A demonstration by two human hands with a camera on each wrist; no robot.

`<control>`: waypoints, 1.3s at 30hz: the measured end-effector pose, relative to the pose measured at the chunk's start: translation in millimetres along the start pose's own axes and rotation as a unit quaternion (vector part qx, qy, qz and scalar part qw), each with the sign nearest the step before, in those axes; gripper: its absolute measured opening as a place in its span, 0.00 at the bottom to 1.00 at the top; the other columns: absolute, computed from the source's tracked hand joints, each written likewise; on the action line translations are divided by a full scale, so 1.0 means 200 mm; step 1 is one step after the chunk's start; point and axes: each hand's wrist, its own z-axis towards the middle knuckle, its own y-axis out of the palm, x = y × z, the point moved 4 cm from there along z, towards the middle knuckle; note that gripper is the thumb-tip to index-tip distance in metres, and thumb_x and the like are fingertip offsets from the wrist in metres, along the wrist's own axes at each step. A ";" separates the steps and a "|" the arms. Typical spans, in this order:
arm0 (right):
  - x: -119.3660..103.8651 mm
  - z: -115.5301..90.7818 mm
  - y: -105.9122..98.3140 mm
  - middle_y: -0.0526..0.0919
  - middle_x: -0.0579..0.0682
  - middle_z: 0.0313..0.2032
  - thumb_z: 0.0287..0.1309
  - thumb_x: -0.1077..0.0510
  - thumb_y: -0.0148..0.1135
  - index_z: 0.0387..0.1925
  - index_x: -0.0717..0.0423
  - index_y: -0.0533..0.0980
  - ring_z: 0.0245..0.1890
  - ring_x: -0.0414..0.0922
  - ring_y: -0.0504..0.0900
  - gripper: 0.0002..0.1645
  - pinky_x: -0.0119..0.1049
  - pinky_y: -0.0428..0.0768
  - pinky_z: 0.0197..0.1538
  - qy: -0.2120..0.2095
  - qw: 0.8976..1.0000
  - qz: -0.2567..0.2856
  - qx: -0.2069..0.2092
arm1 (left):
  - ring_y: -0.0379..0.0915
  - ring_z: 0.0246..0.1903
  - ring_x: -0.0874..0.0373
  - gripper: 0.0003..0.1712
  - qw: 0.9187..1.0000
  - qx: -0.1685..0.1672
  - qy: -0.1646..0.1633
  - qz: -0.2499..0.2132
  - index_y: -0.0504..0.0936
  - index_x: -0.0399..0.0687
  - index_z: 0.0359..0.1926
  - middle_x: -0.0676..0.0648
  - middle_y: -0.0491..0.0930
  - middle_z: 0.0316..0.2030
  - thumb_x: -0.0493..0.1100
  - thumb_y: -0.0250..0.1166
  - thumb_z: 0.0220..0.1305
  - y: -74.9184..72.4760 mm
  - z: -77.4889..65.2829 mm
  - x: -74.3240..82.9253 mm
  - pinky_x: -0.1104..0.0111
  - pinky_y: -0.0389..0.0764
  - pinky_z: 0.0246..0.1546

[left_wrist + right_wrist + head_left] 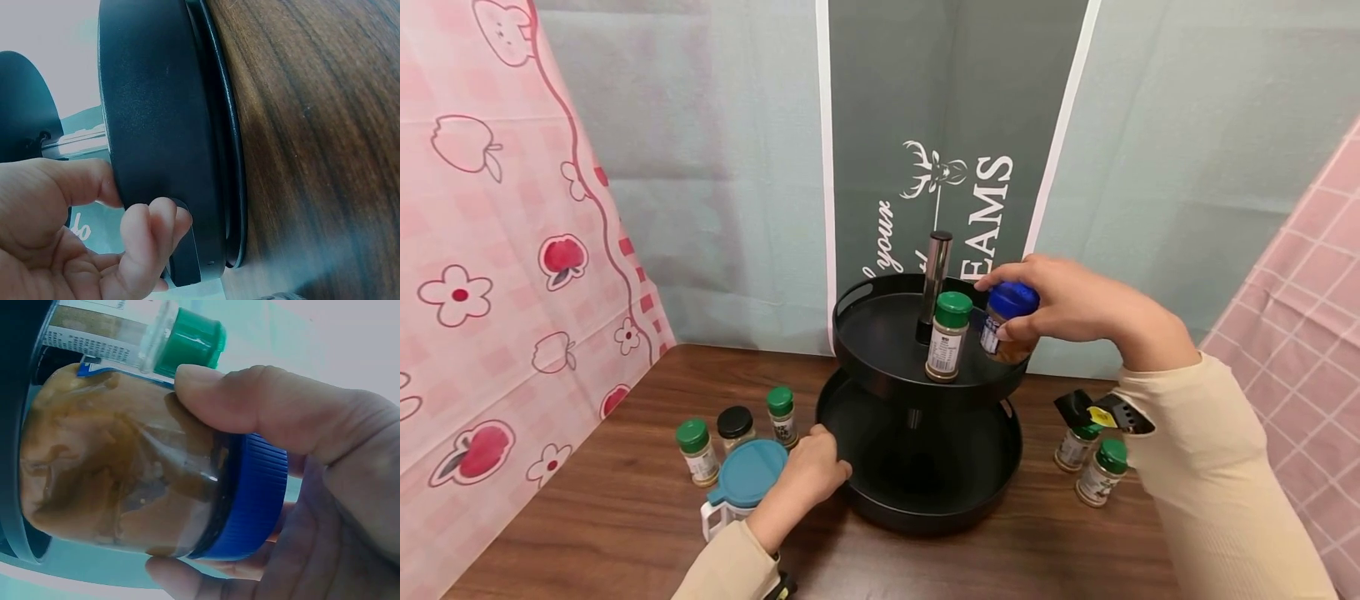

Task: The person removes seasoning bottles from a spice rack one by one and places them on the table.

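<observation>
My right hand grips a clear jar of brown spread with a blue lid around its upper part, over the right side of the upper tray. In the right wrist view the jar stands within the tray's rim, thumb on one side and fingers on the other. Next to it on the tray is a green-lidded spice bottle. My left hand pinches the left rim of the black lower tray; in the left wrist view its fingers curl at the handle cutout.
Left on the wooden table are green-lidded spice bottles, a black-lidded jar and a teal-lidded container. Two green-lidded bottles stand at the right, near my forearm. A metal post rises through the upper tray. Curtains hang behind.
</observation>
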 end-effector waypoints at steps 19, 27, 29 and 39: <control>0.10 -0.13 -0.02 0.76 0.52 0.40 0.45 0.54 0.72 0.50 0.53 0.74 0.37 0.50 0.74 0.28 0.41 0.74 0.34 0.025 0.999 0.026 0.010 | 0.70 0.21 0.47 0.29 1.000 -0.007 0.005 0.004 0.65 0.21 0.46 0.35 0.71 0.24 0.39 0.67 0.52 0.00 0.01 0.00 0.59 0.71 0.22; 0.16 -0.19 -0.03 0.77 0.53 0.39 0.43 0.52 0.74 0.47 0.50 0.73 0.37 0.51 0.75 0.28 0.40 0.74 0.32 0.053 0.998 0.030 0.013 | 0.70 0.21 0.47 0.28 1.000 0.001 0.007 0.008 0.65 0.22 0.45 0.36 0.71 0.23 0.38 0.67 0.50 0.00 0.01 -0.01 0.58 0.71 0.22; 0.16 -0.20 -0.03 0.77 0.52 0.39 0.42 0.52 0.74 0.47 0.50 0.73 0.36 0.50 0.76 0.28 0.40 0.74 0.32 0.056 0.998 0.029 0.013 | 0.70 0.21 0.47 0.28 1.000 0.003 0.013 0.014 0.65 0.21 0.44 0.36 0.71 0.23 0.39 0.67 0.50 0.00 0.01 0.00 0.59 0.71 0.21; 0.22 -0.24 0.05 0.78 0.50 0.34 0.36 0.51 0.77 0.43 0.50 0.74 0.32 0.48 0.76 0.29 0.39 0.74 0.30 0.052 0.999 0.011 -0.005 | 0.68 0.18 0.49 0.31 1.000 -0.005 0.014 0.015 0.63 0.19 0.49 0.39 0.69 0.20 0.39 0.65 0.53 0.00 -0.01 0.00 0.59 0.69 0.19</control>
